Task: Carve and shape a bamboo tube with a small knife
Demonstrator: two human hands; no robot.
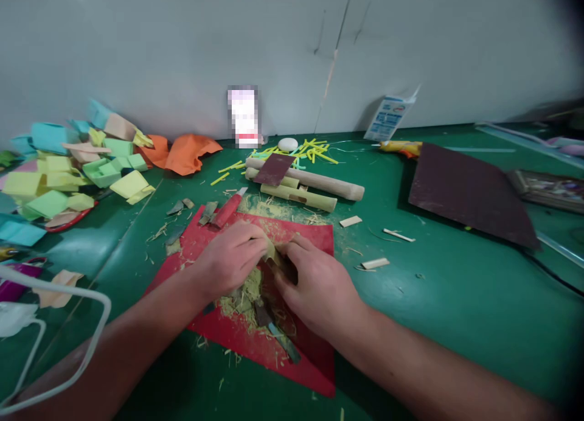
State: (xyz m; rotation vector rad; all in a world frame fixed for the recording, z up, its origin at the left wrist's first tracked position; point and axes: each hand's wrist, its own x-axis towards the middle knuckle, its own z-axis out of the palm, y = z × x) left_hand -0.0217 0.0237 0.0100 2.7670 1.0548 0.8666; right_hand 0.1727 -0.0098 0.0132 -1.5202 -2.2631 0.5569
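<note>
Over a red sheet (314, 226), my left hand (232, 253) closes its fingers on one end of a short bamboo piece (270, 252). My right hand (314, 281) grips the other side, its thumb below and its fingers above. Something dark lies inside the right hand's grip, too shadowed to name. Below the hands, pale shavings and dust (249, 293) cover the sheet, with dark strips (285, 342) among them. A red utility knife (228, 209) lies just beyond my left hand. Cut bamboo tubes (298, 197) rest behind the sheet, a brown sandpaper piece (275, 168) on top.
Folded coloured papers (59, 177) pile up at the left, beside orange paper (191, 153). A phone (243, 117) leans against the wall. Yellow sticks (319, 150) lie behind the tubes. A large brown sheet (469, 193) is at right; a white wire frame (103, 311) stands front left.
</note>
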